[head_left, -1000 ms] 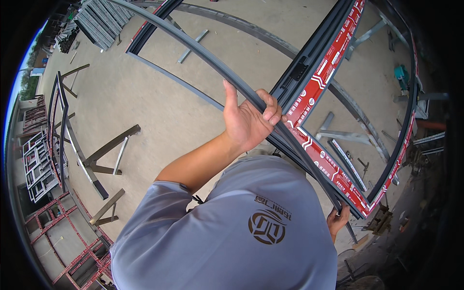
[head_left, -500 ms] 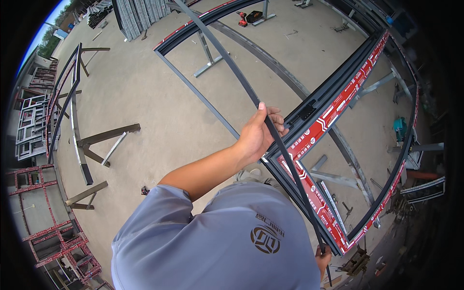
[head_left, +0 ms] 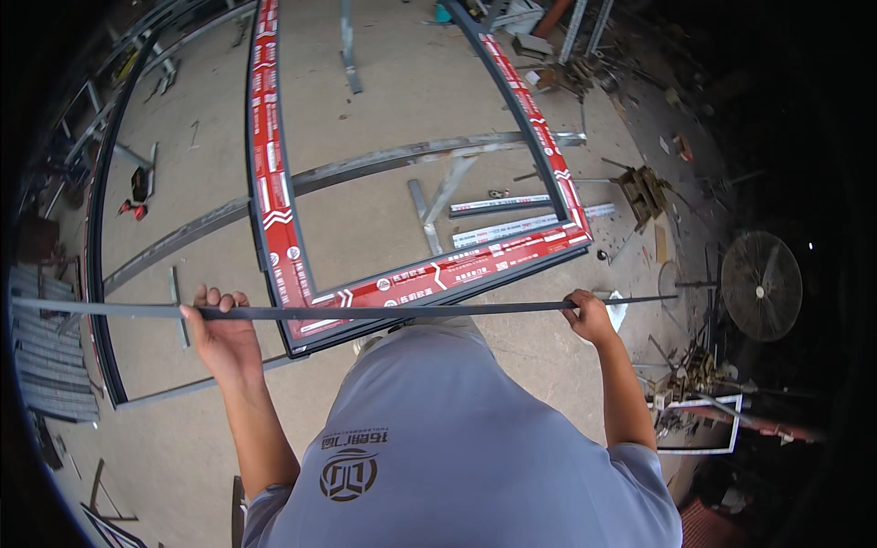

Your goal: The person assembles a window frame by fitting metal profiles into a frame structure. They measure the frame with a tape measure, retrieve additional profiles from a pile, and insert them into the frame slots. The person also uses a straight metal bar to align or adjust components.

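A long, thin dark grey strip (head_left: 411,312) stretches almost level across my front, its left part catching the light. My left hand (head_left: 228,342) pinches it between thumb and fingers, palm up, well in from its left end. Toward the other end my right hand (head_left: 592,320) grips it, thumb and fingers closed round it. Just beyond the strip lies a large dark window or door frame (head_left: 393,289) faced with red printed film. The strip passes over the frame's near left corner.
Curved metal beams (head_left: 365,167) run beneath the frame. Short white-filmed profiles (head_left: 498,232) lie past its near edge. A red drill (head_left: 133,210) rests on the floor at left, near ribbed grey stock (head_left: 50,361). A round caged fan (head_left: 761,285) and clutter stand at right.
My view and body have turned to the right. The strip, slanted before, now runs crosswise in front of me. Both hands still hold it, and the right one shows fully now.
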A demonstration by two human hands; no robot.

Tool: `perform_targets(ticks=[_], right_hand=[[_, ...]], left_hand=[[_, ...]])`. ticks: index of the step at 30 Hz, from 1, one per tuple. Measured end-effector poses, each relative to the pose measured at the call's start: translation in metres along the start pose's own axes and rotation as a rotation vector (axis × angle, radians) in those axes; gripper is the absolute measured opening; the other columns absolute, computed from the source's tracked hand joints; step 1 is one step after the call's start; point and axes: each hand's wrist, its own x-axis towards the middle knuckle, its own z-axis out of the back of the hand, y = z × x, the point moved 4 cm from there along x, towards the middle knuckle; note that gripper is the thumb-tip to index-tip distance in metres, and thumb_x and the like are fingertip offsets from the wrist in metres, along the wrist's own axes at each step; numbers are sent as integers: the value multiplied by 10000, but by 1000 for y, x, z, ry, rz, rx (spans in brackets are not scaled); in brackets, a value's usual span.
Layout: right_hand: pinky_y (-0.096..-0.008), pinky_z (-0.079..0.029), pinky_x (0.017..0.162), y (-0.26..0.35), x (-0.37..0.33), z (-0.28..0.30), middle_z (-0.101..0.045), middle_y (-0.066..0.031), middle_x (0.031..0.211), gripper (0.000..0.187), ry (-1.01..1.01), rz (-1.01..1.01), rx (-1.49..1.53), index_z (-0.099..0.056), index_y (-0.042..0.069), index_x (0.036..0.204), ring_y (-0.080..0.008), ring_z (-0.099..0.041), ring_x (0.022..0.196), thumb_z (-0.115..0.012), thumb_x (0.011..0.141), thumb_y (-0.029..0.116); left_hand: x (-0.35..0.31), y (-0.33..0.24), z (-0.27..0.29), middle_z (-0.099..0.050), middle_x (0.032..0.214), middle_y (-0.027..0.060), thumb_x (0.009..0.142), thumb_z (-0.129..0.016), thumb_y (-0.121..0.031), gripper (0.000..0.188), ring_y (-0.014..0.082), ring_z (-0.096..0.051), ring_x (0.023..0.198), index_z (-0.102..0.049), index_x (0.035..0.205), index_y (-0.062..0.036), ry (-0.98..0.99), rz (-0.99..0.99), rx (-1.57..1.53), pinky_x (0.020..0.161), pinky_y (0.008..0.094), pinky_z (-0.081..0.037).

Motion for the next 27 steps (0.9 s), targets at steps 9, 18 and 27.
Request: perform_targets(ticks=[9, 18, 27], right_hand=[[-457, -514, 792, 41, -70, -27, -655, -129, 843, 211, -26, -168, 148, -641, 38, 872, -360, -649, 872, -738, 842, 223], [-456, -509, 751, -1, -208, -71, -668, -130, 847, 207, -190, -456, 217, -669, 42, 853, -367, -647, 849, -750, 829, 231], [-461, -495, 726, -74, -497, -134, -606, -165, 840, 101, -532, -901, 83, -648, 26, 859, -380, -610, 814, -693, 771, 4]], left_hand=[[53, 4, -36, -492, 906, 41, 1060, -539, -312, 298, 169, -492, 842, -525, 1088, -15, 237, 127, 47, 909, 360, -458], [56, 61, -146, -461, 980, 60, 1081, -487, -363, 364, 198, -471, 871, -489, 1161, -7, 359, 181, 164, 903, 360, -457], [-109, 200, -250, -486, 860, 22, 1059, -468, -515, 497, 135, -451, 720, -506, 1149, -28, 474, 424, 117, 767, 303, -445]])
